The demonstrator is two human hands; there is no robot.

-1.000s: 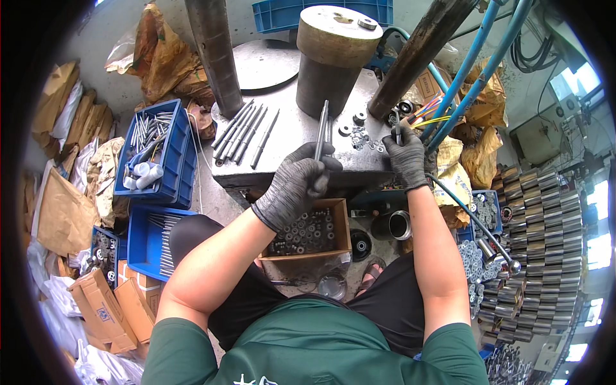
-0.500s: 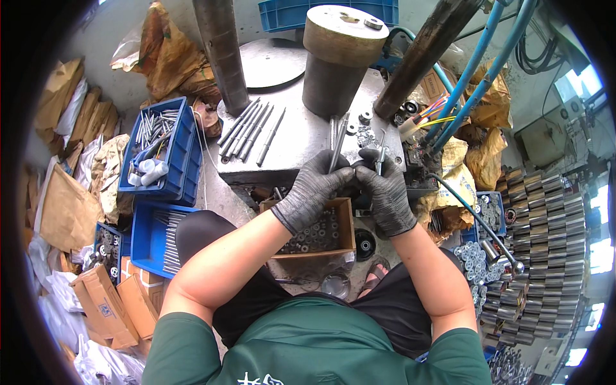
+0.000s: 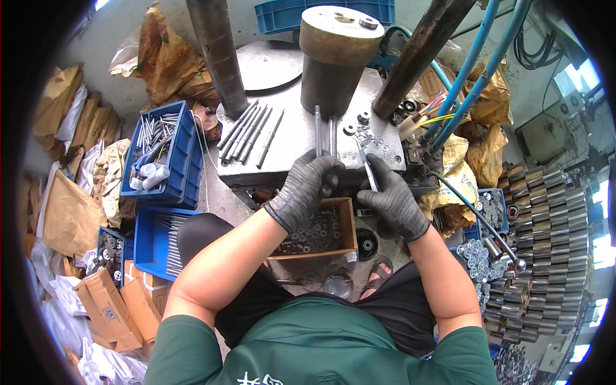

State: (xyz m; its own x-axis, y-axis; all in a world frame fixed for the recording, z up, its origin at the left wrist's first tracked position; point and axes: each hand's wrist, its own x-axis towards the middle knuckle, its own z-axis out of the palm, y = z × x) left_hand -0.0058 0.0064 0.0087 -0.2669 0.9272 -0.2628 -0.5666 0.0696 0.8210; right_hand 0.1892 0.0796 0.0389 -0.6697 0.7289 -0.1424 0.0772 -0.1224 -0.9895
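In a dark grey glove, my left hand is closed around the lower end of a metal shaft that stands nearly upright. A slim, pointed metal hand tool is gripped in my gloved right hand, its tip directed up and away from me. Beyond that tip, small thin rings lie scattered on the metal work table, beside two small round bearings. Another short rod stands close to the shaft, by the thick steel cylinder. Several shafts rest in a row at the left.
Two steel columns flank the cylinder. Under my hands sits a cardboard box of small round parts. Blue crates with rods stand at the left. Blue hoses and stacked metal tubes are at the right.
My hands have moved apart, the right one lower and to the right with the tool. The shaft in my left hand has shifted left and turned more upright.
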